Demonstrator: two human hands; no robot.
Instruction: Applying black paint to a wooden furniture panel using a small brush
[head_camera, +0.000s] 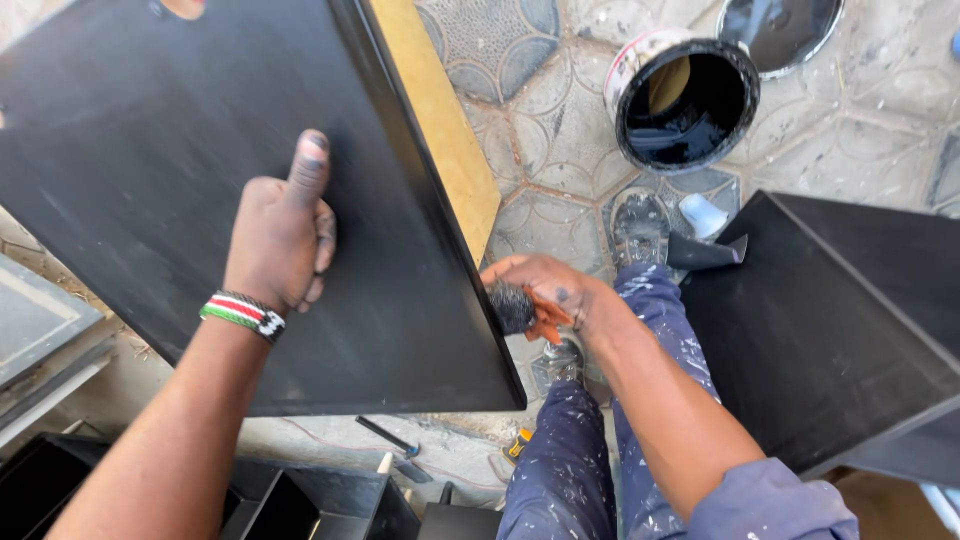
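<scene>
A large black-painted board (150, 130) lies tilted across the left of the head view, with an unpainted yellowish edge (440, 110) along its right side. My left hand (283, 235) rests on the board's black face in a loose fist, thumb pointing up, a striped beaded band on the wrist. My right hand (545, 295) grips a paintbrush (520, 308) with an orange handle and black-loaded bristles. The bristles touch the board's right edge near its lower corner.
An open can of black paint (690, 105) stands on the patterned tile floor (560, 150), its lid (785, 30) beside it. A black-painted box (830, 330) sits at the right. More black pieces (300, 500) lie below. My paint-spattered trousers (570, 450) and shoes are between them.
</scene>
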